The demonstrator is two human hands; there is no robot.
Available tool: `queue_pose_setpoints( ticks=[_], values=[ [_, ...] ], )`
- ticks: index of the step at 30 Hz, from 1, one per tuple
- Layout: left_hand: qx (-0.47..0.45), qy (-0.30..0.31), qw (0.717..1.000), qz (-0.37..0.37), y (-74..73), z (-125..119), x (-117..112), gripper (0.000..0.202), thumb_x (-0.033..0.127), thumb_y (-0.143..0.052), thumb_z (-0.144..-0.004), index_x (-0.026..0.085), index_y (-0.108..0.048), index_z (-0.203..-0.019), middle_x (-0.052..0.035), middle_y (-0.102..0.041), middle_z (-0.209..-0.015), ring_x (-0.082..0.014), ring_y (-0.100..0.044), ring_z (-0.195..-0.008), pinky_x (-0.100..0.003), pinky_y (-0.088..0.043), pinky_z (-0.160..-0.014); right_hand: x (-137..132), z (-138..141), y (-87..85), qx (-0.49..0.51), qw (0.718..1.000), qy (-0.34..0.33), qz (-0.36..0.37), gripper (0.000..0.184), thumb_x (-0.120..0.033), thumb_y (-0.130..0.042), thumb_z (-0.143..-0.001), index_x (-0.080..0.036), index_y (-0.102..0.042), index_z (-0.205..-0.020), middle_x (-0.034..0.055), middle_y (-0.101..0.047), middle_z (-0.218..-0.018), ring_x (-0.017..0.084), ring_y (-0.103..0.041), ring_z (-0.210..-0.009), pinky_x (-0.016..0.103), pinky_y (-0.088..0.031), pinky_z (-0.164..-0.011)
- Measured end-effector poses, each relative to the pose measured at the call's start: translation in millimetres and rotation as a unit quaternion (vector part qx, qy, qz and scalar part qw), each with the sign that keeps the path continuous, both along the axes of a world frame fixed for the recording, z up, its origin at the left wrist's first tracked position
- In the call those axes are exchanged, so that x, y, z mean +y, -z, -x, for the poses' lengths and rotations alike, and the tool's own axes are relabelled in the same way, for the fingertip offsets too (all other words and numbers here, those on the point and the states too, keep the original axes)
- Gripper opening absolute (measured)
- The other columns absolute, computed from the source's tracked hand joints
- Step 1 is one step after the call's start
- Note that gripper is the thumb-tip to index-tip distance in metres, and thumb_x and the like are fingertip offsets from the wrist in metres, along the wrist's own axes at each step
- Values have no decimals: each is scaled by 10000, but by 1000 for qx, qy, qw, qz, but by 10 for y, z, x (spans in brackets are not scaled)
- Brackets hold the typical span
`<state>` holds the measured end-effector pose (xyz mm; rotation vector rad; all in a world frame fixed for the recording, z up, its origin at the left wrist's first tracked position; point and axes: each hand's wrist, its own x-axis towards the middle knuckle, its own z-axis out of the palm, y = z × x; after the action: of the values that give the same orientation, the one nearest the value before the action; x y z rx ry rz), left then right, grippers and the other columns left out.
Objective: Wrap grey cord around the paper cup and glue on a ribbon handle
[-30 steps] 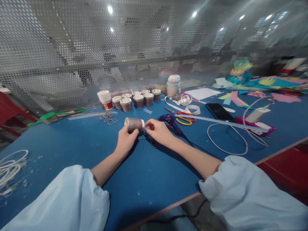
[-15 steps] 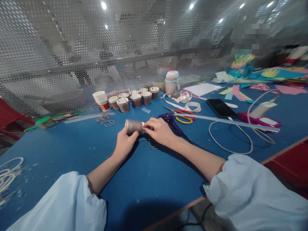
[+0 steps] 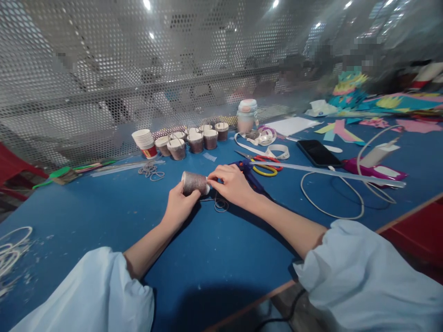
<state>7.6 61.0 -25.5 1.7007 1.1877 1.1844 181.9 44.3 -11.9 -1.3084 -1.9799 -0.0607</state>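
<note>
A paper cup (image 3: 194,183) wound with grey-brown cord lies tilted on its side in my left hand (image 3: 180,203), thumb across the near face and fingers behind it. At the cup's right end, near a white rim, my right hand (image 3: 230,184) pinches thumb and fingertips together; what lies between them is too small to make out. Thin loops of loose cord (image 3: 221,204) rest on the table below the right hand. Just beyond that hand is a blue glue gun (image 3: 246,170), partly hidden, with a long clear glue stick (image 3: 328,174) extending right.
Several cord-wrapped cups (image 3: 196,143) and a stack of paper cups (image 3: 144,142) stand at the back. Scissors (image 3: 265,169), a tape measure (image 3: 278,151), a phone (image 3: 318,153) and a cable (image 3: 332,216) lie to the right. A perforated metal screen (image 3: 104,106) closes off the far side.
The cup has turned slightly in my left hand and shifted a little right. My right hand has moved slightly right, still pinched at the cup's end.
</note>
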Motion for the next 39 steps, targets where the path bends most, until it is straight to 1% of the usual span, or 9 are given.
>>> queue_pose_setpoints(
  ticks=[4,10,16,23,27,31,35,37,39],
  values=[
    [-4,10,1000,-6,-2,7,-3,173,186,-582,-616,133,-656,-763,18,-595,-609,-126,-518,-551,-238,-424,-543,3,-10,-9,2,1000,1,7,104,-208,-623,-861,-197,-690,-782,19,-671,-776,168,-579,-786,325,-307,-766],
    [-1,23,1000,-10,-23,9,-25,138,175,-579,-598,141,-641,-717,43,-546,-576,-109,-462,-540,-227,-390,-541,21,-40,-10,13,1000,10,16,90,-202,-659,-840,-190,-683,-754,9,-670,-761,159,-576,-772,313,-305,-749],
    [0,36,999,-15,-39,18,-37,123,188,-575,-598,139,-629,-697,43,-524,-582,-109,-439,-546,-224,-358,-532,36,-61,-21,25,999,13,31,94,-187,-658,-835,-189,-688,-746,8,-664,-753,156,-569,-770,310,-300,-737],
    [-14,46,999,-7,-55,27,-38,86,176,-558,-581,151,-591,-657,47,-491,-569,-105,-412,-540,-223,-342,-525,36,-76,-36,40,998,7,44,104,-181,-654,-830,-192,-686,-732,7,-670,-758,155,-574,-759,312,-318,-742],
    [-26,52,998,-3,-42,35,-33,76,173,-558,-579,154,-584,-648,38,-497,-584,-112,-421,-564,-224,-345,-536,46,-88,-40,55,997,-3,54,103,-163,-657,-817,-182,-690,-721,14,-670,-750,152,-579,-742,308,-358,-734],
    [-31,66,997,-9,-4,67,-17,68,168,-547,-598,154,-590,-648,28,-511,-613,-120,-444,-595,-230,-374,-568,37,-91,-56,84,993,-18,76,120,-150,-645,-807,-182,-690,-701,14,-658,-730,144,-575,-710,292,-403,-707],
    [-35,76,996,-12,20,127,12,104,182,-516,-654,156,-615,-669,13,-533,-640,-140,-482,-620,-249,-413,-597,3,-71,-80,140,984,-29,108,119,-151,-621,-798,-176,-692,-706,19,-665,-754,138,-582,-700,280,-432,-691],
    [-31,75,996,-25,9,169,33,114,216,-528,-690,157,-610,-637,9,-524,-629,-141,-477,-615,-253,-410,-597,-14,-56,-91,166,976,-33,138,113,-162,-615,-793,-175,-691,-710,14,-669,-745,136,-584,-686,277,-437,-674],
    [-26,75,996,-40,-20,214,56,186,279,-563,-726,158,-590,-588,10,-504,-604,-137,-458,-603,-250,-395,-584,-35,-35,-105,190,964,-44,180,110,-179,-612,-791,-171,-684,-708,5,-662,-707,130,-576,-653,273,-439,-654]
  ],
)
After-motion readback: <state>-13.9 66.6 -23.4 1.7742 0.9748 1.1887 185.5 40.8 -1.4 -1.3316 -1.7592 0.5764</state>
